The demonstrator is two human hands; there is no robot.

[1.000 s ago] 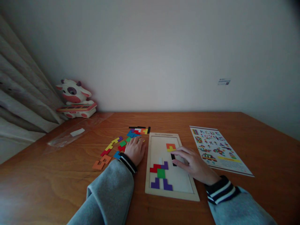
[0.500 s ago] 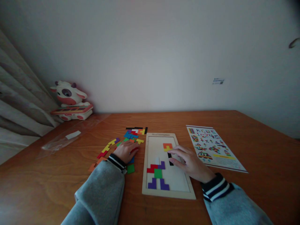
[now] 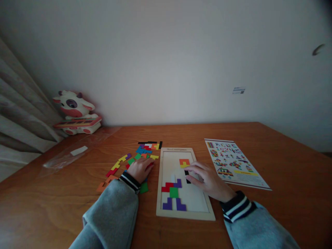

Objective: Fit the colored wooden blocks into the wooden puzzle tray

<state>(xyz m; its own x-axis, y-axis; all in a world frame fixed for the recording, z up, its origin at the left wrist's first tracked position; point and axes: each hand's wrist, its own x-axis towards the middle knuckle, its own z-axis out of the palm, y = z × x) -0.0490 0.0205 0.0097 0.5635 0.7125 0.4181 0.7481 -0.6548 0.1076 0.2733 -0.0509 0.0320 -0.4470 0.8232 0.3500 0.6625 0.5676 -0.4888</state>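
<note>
My left hand [image 3: 140, 169] rests low over the loose coloured puzzle pieces, palm down, its thumb and index finger slightly apart. A bit of a red piece shows between them; whether they touch it I cannot tell. My right hand [image 3: 206, 180] hovers over the right side of a wooden puzzle board [image 3: 198, 204], thumb and fingers apart around a black strip piece [image 3: 188, 181] lying on it. Just above the strip sit an orange piece [image 3: 184, 161] and a yellow piece [image 3: 183, 165]. Lower on the board are a red piece [image 3: 167, 187], a green square [image 3: 174, 192] and several purple pieces [image 3: 181, 205].
More loose pieces spread left of the board, among them blue ones [image 3: 143, 150] and orange ones [image 3: 101, 186]. A printed pattern sheet [image 3: 236, 164] lies to the right. At the back left are a clear plastic bag [image 3: 61, 160] and a cow-shaped toy keyboard [image 3: 77, 116].
The view has shifted slightly. My left hand has drawn back a little, showing more of the green pieces beyond it. My right hand stays almost in place by the black strip.
</note>
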